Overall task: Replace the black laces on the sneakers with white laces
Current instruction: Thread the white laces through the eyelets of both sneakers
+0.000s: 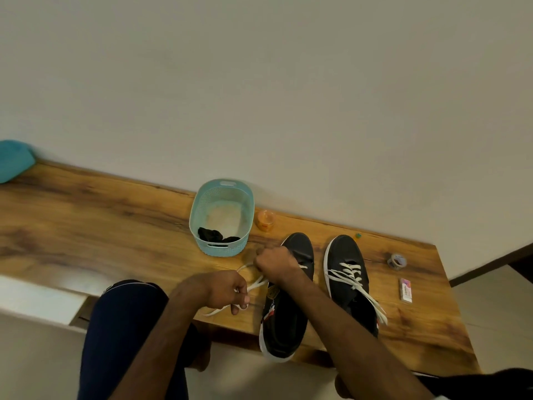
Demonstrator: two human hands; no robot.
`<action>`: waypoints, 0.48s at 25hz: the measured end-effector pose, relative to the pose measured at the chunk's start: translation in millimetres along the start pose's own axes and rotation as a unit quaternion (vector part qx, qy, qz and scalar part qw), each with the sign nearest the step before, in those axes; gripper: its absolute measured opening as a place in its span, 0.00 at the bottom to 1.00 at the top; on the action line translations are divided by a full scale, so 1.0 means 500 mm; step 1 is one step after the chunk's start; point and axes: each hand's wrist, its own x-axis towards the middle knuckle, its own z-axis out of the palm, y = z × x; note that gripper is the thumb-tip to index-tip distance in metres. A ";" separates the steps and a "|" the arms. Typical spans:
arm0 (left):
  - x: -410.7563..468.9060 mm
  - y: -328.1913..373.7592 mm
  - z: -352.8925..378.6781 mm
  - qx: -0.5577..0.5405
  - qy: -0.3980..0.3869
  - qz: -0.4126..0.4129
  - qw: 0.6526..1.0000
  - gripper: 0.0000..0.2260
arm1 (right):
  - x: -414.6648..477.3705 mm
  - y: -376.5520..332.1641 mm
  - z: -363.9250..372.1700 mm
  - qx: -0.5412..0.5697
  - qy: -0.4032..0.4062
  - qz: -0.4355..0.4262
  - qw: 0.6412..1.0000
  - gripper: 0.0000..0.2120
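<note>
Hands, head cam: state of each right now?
Left hand: pinches the white lace.
Right hand: fist curled, apparently gripping the same lace at the sneaker.

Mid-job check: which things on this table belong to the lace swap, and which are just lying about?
Job: sneaker being laced, white lace, left hand, right hand, laced sneaker, black laces in the blue basket.
Lying about: orange jar, tape roll, small white box, green bit, teal cloth.
</note>
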 end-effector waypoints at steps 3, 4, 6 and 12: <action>0.008 -0.003 0.001 0.008 0.009 -0.015 1.000 0.08 | 0.014 -0.017 0.008 -0.051 0.004 -0.026 0.998 0.11; 0.009 -0.004 0.000 0.014 0.014 -0.017 1.000 0.09 | 0.018 -0.018 0.010 -0.054 0.007 -0.027 0.998 0.12; 0.013 -0.005 0.000 0.025 0.015 -0.025 0.999 0.09 | 0.017 -0.016 0.015 -0.044 0.007 -0.004 0.999 0.12; 0.024 -0.002 0.004 0.046 0.018 -0.046 0.998 0.06 | 0.005 -0.014 0.012 -0.010 0.018 0.043 0.999 0.13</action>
